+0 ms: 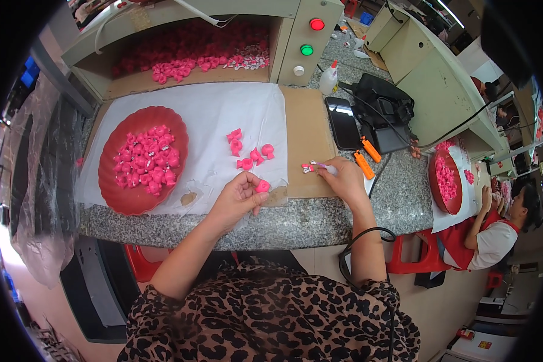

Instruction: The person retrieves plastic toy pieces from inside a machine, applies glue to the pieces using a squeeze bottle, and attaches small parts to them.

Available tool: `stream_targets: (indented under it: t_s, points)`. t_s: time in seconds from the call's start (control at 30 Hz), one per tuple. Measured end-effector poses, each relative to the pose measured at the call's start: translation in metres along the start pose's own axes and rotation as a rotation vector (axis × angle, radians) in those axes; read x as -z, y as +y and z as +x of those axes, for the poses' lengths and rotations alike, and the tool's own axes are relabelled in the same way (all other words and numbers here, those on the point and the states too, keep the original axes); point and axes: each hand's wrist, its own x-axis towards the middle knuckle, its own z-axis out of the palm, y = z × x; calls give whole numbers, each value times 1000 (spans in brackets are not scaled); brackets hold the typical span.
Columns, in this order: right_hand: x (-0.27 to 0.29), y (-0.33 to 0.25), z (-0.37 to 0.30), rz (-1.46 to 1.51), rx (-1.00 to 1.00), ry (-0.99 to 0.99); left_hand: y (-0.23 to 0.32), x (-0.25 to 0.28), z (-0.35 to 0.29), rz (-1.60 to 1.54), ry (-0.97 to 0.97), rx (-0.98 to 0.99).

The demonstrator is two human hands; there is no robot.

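Observation:
My left hand point(242, 196) is closed in a pinch on a small pink moulded piece point(262, 186), just above the white sheet's near edge. To its right, my right hand point(347, 180) closes its fingers on a small slim tool point(328, 168), whitish with a purplish tip; its exact kind is hard to make out. Beside that tip lies a small pink-and-white bit point(308, 168) over the cardboard. Several loose pink pieces point(256, 155) lie on the white sheet point(214, 108) beyond my left hand. Left of them is a red oval bowl point(110, 188) heaped with similar pink pieces point(148, 158).
Behind the sheet, a cabinet opening point(193, 57) holds piles of pink pieces. A black phone point(342, 123), black bag point(383, 105), orange tools point(364, 164) and a squeeze bottle point(329, 79) stand right. A black cable point(368, 232) loops by my right forearm. A co-worker point(489, 238) sits far right.

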Motion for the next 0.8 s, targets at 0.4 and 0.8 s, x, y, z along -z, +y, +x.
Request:
stream_targets:
  t_s: [0.4, 0.8]
  points:
    - [-14, -27, -14, 830, -392, -78, -7, 0, -1, -39, 29, -93]
    - [-53, -96, -41, 1383, -531, -41, -10, -1, -2, -28, 21, -102]
